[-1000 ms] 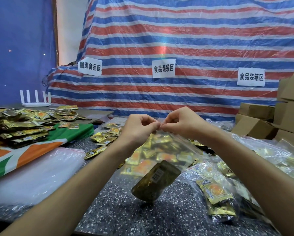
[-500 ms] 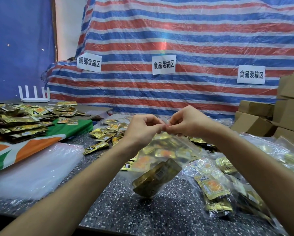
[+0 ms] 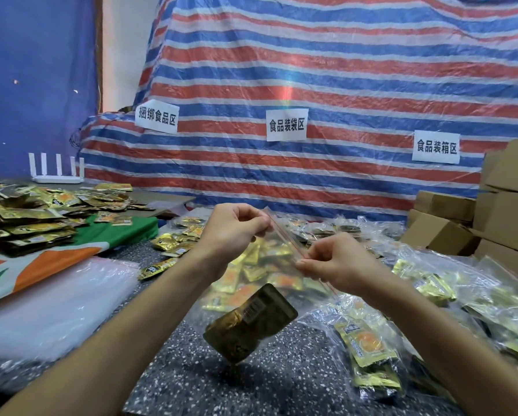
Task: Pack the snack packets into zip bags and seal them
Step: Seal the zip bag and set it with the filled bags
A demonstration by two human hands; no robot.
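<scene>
While a clear zip bag (image 3: 266, 274) is held up above the speckled desk (image 3: 191, 373), its red zip strip (image 3: 284, 235) is stretched on a slant between 2 hands. The upper end of the strip is pinched by the left hand (image 3: 233, 228), whose fingers (image 3: 259, 225) are curled in, with the thumb pressed toward the forefinger. Lower down and nearer the camera, the strip is pinched by the right hand (image 3: 337, 262), its fingers (image 3: 307, 267) likewise curled onto the plastic. Whether the strip is pressed closed between the 2 grips cannot be told.

1 dark gold snack packet (image 3: 251, 322) is seen inside the bag, tilted, at its hanging lower end and clear of the desk.

Loose gold packets (image 3: 173, 246) are scattered on the desk behind and to the left of the bag. A larger heap (image 3: 35, 220) is piled on a green and orange cloth (image 3: 116, 232) at the far left, and a stack of empty clear bags (image 3: 56, 295) is laid just in front of that cloth. Filled bags (image 3: 369, 349) are spread over the desk to the right, with cardboard boxes (image 3: 510, 211) stacked beyond them. A striped tarp (image 3: 312, 85) is hung behind, carrying 3 white paper labels (image 3: 286, 125), and a white router (image 3: 56, 175) is placed at the back left.
</scene>
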